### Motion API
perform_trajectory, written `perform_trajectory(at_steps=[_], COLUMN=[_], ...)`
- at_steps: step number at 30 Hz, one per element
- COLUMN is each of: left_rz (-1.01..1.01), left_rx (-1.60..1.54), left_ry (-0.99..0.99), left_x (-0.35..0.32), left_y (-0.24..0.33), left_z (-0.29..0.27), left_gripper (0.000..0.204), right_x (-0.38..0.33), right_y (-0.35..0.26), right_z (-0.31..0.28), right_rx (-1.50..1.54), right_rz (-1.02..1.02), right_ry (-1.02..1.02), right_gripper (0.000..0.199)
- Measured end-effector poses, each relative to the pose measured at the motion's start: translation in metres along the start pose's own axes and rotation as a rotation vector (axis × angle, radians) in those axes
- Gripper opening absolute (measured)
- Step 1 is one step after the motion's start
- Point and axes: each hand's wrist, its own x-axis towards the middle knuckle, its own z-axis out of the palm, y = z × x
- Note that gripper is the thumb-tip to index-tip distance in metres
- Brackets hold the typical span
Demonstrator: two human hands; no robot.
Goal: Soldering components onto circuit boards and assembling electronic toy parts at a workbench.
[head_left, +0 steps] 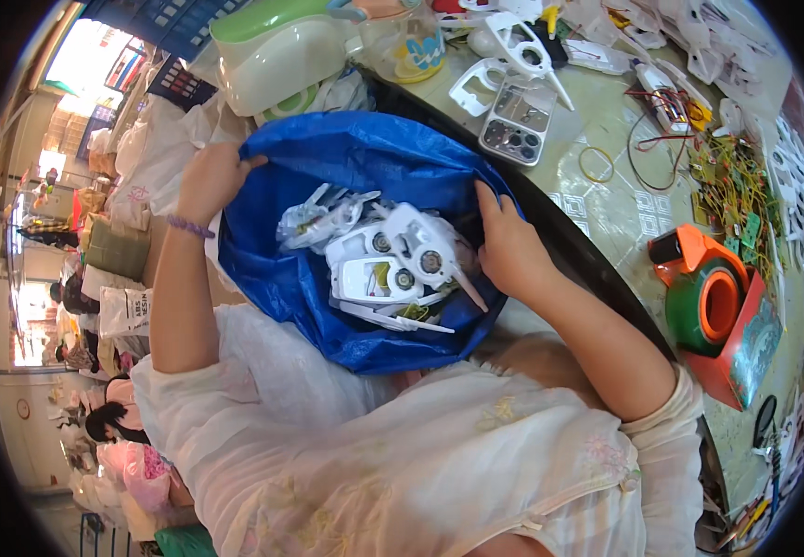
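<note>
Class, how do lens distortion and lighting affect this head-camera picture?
Head view: fisheye bends the table edge and blacks out the corners; the daylit opening at upper left is overexposed; the blue bag, held by left hand and right hand, looks sharp.

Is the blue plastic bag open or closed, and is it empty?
Open and not empty: the left hand and right hand hold the blue plastic bag by its rim, mouth spread, exposing white plastic parts inside.
</note>
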Motion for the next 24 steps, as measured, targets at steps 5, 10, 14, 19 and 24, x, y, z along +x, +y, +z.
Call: perform_trajectory(at_steps=[5, 10, 14, 19, 24], left_rz=[0.419, 0.704, 0.694, 0.768, 0.612], left_rx=[-0.074, -0.421, -0.339, -0.243, -0.155], left_ry=[0.666, -0.111, -0.42, -0.111, -0.423], left_x=[0.005, 0.027, 0.058, 0.096, 0.064], left_y=[0.063, 0.127, 0.131, 0.131, 0.151], left_z=[0.002, 0.042, 0.084, 0.1, 0.063], left_gripper=[0.02, 0.02, 0.026, 0.035, 0.03], right_x=[0.016, 0.013, -0.008, 0.011, -0.006], right_y=[0.008, 0.005, 0.005, 0.002, -0.001], right_z=[0.005, 0.001, 0.013, 0.004, 0.002], right_rx=[0.138, 0.187, 0.063, -0.117, 0.041], right_rz=[0.161, 0.138, -0.098, -0.118, 0.028], right_ry=[-0.007, 0.03, 0.019, 0.077, -0.032], right_gripper=[0.076, 0.073, 0.059, 0.054, 0.067])
